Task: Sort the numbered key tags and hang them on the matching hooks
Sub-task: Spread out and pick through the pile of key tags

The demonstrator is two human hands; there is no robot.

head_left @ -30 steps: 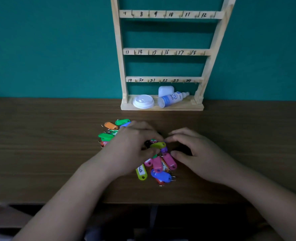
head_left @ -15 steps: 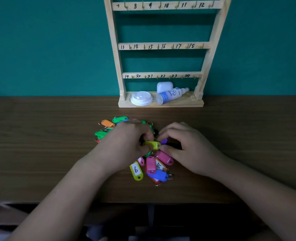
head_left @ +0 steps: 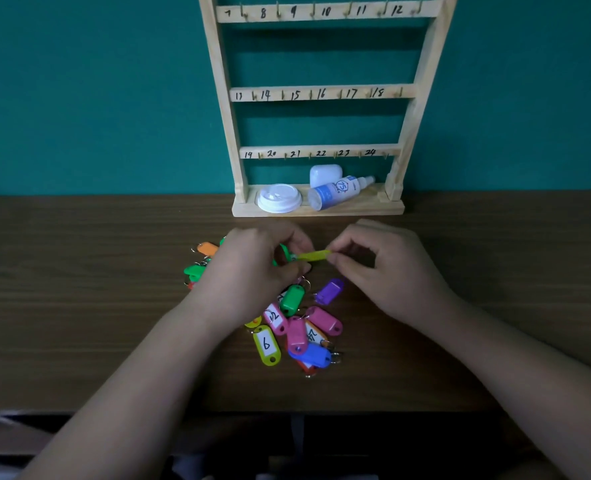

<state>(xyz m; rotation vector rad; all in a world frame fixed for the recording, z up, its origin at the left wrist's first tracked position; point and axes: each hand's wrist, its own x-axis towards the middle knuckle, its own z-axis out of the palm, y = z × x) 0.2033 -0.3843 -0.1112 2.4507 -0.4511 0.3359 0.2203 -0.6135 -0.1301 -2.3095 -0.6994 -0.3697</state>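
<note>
1. Right hand [head_left: 391,271] pinches one end of a yellow-green tag [head_left: 313,255] between thumb and forefinger.
2. Left hand [head_left: 252,271] curls its fingers round the tag's other end. I see the tag held edge-on between the two hands, above the table [head_left: 79,306].
3. Just below them lies the pile: a purple tag [head_left: 330,289], a green tag [head_left: 292,299], a blue tag [head_left: 309,355] and a yellow tag marked 6 [head_left: 266,344].
4. Against the wall stands the numbered hook rack [head_left: 322,95], with a white lid [head_left: 279,199] and a spray bottle [head_left: 339,190] on its base.
</note>
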